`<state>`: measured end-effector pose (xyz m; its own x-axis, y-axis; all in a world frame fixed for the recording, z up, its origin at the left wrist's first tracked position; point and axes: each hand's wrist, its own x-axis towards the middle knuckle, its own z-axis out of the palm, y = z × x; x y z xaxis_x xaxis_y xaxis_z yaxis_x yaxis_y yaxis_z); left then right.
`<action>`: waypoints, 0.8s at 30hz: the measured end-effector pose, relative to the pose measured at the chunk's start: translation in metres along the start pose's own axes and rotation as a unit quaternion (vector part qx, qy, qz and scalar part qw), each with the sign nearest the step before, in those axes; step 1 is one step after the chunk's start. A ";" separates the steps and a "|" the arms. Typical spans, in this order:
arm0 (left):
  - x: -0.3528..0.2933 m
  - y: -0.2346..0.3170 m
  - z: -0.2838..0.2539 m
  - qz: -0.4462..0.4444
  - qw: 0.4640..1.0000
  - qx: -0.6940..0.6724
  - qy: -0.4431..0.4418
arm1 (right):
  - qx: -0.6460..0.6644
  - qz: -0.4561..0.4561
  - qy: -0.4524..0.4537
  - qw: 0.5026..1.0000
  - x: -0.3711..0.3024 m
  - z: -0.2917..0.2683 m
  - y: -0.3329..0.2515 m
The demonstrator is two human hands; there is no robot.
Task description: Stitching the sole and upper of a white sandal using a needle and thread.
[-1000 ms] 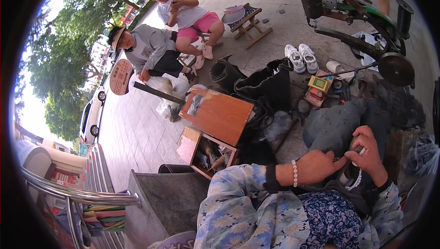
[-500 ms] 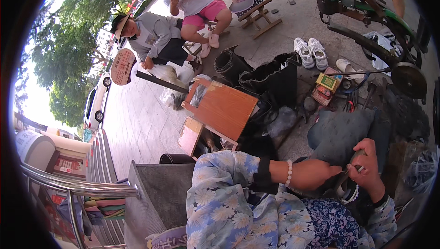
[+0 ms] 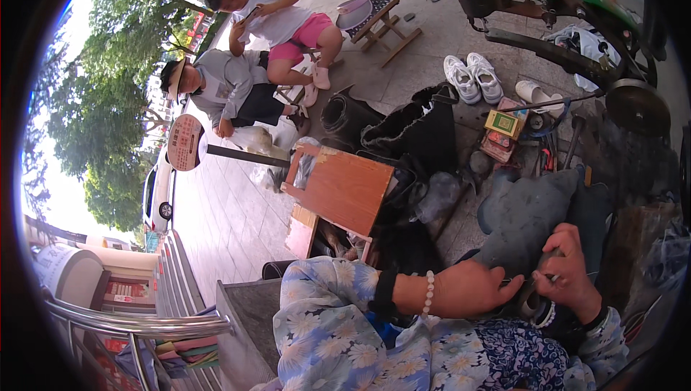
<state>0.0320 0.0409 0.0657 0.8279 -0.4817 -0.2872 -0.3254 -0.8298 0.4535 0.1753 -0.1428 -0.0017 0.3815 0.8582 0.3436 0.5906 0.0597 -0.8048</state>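
Observation:
My right hand (image 3: 568, 276) is closed round a dark, shoe-like item (image 3: 530, 303) with a pale inner edge, held low over my lap. A small light, thin piece shows at its fingers, too small to name. Just left of the item, my left hand (image 3: 468, 288) is half curled, thumb and forefinger bent toward each other. Whatever these fingers hold, if anything, is too fine to see. A grey cloth (image 3: 529, 211) covers my knees beyond both hands.
A wooden box stool (image 3: 345, 189) stands ahead on the left, with black bags (image 3: 410, 128) behind it. White sneakers (image 3: 471, 78), small boxes (image 3: 502, 124) and hand tools lie on the paving. An iron hand-cranked machine (image 3: 554, 45) stands far right. Two seated people (image 3: 270, 20) are across from me.
My left hand has drawn slightly left, away from the right hand, and its fingers have loosened. The right hand stays on the item. The whole view has tilted and shifted a little.

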 end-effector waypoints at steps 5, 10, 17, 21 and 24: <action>-0.009 0.000 0.028 -0.044 0.958 -0.277 0.052 | 0.005 -0.012 -0.008 1.000 -0.006 -0.006 0.004; -0.073 0.014 0.031 -0.094 0.846 -0.512 0.116 | 0.029 -0.001 -0.017 0.999 -0.005 -0.019 0.015; -0.009 -0.009 0.047 -0.086 0.867 -0.444 0.210 | 0.033 0.018 0.006 0.999 -0.006 -0.012 0.013; 0.041 0.004 0.061 -0.008 0.801 -0.527 0.286 | 0.013 0.014 0.017 1.000 -0.008 -0.012 0.011; 0.072 0.013 0.069 0.021 0.745 -0.616 0.256 | 0.007 0.002 0.032 0.999 -0.016 -0.009 0.016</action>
<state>0.0557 -0.0237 -0.0069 0.9971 -0.0683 -0.0345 0.0490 0.2236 0.9734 0.1850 -0.1598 -0.0155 0.4295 0.8239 0.3698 0.5792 0.0628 -0.8127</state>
